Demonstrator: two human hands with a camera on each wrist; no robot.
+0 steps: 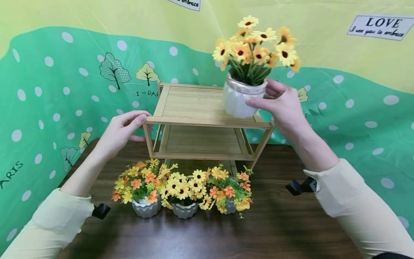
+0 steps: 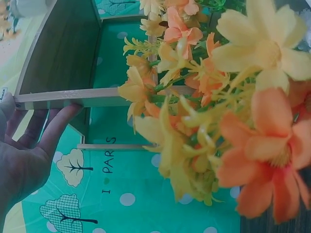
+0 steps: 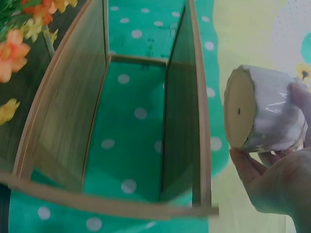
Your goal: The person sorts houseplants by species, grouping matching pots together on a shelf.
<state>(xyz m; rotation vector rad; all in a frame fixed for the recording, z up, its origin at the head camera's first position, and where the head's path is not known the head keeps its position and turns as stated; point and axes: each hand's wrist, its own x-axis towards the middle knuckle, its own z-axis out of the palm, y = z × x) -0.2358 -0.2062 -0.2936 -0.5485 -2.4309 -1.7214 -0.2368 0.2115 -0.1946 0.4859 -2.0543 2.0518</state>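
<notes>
My right hand [image 1: 286, 104] grips a white flowerpot [image 1: 242, 97] with yellow daisy-like flowers [image 1: 255, 46], thumb in front and fingers round its side. The pot is upright over the right part of the top of a wooden shelf rack [image 1: 191, 102]. In the right wrist view the pot's underside [image 3: 239, 111] shows, apart from the top board. At the rack's front left corner my left hand [image 1: 124, 127] pinches the top board. In the left wrist view its thumb lies on one face of the board [image 2: 73, 94] and its fingers on the other.
On the dark wooden table [image 1: 207, 237] before the rack stand three potted plants: orange-yellow flowers [image 1: 139, 183] left, yellow daisies [image 1: 184, 189] in the middle, orange-yellow flowers [image 1: 229, 190] right. A green and yellow printed cloth [image 1: 81, 72] hangs behind.
</notes>
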